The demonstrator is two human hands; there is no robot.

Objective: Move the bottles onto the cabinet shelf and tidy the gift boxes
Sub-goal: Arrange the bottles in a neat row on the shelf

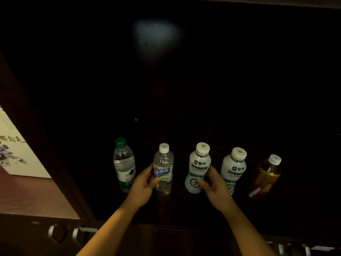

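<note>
- Five bottles stand upright in a row on a dark cabinet shelf (pixel 184 209), each apart from its neighbours.
- Far left: a clear water bottle with a green cap (pixel 124 164), standing free, with the wrist of the left hand just beside its lower label.
- Second from left: a clear bottle with a white cap and blue label (pixel 163 168). The left hand (pixel 145 185) is wrapped round its lower half, thumb across the front below the label, fingers behind (a firm grip).
- Centre: a white drink bottle (pixel 198 167) with a white cap and dark lettering. The right hand (pixel 215 189) is closed round its waist from the right side, thumb on the front, fingers curled round the side.
- Second from right: a second white drink bottle (pixel 234 168) of the same make, standing free; the back of the right hand partly covers its lower part from this view, and contact cannot be told.
- Far right: an amber tea bottle (pixel 266 177) with a white cap, well clear of both hands.
- Both held bottles appear to have their bases on or very near the shelf (the surface is too dark to confirm).
- The cabinet interior behind the row is almost black, with one pale reflection (pixel 156 36) high on the back panel.
- At the left, outside the dark wooden frame (pixel 36 145), a pale board with flower painting and lettering (pixel 16 150) is partly in view.
- No gift boxes can be made out in this view.
</note>
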